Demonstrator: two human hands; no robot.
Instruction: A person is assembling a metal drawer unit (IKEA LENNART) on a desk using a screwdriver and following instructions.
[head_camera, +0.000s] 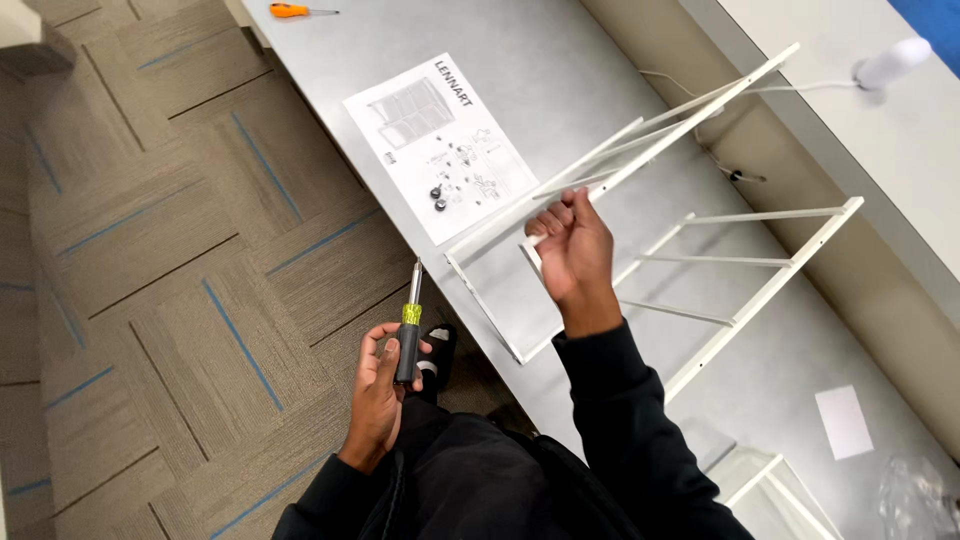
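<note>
The white metal frame (650, 200), a ladder-like piece of thin rails joined by slim crossbars, lies partly on the grey tabletop (560, 80) with its near end raised off the surface. The right hand (570, 245) holds that raised end, its fingers curled tight round the end of one rail, knuckles turned up toward the camera, and a black sleeve (630, 420) runs back from the wrist. A second long rail stretches from the table's near edge up toward the far right, and three crossbars fan out beyond the hand to the outer rail at the right. The left hand (380, 395) is lower, off the table's edge and over the carpet, its fingers wrapped about the dark handle of a screwdriver (410, 325) with a yellow-green collar, whose metal tip points up toward the frame's near corner without touching it. On the tabletop just beyond the frame lies a sheet of assembly instructions (440, 140) with a few small dark fittings (438, 197) resting on its lower part. Farther up the table, near the top edge of the view, lies an orange-handled screwdriver (300, 11). A small white paper slip (843, 421) sits on the table at the lower right, near a crumpled clear plastic bag (915, 500). The floor is brown carpet tile (150, 250) with blue stripes.
</note>
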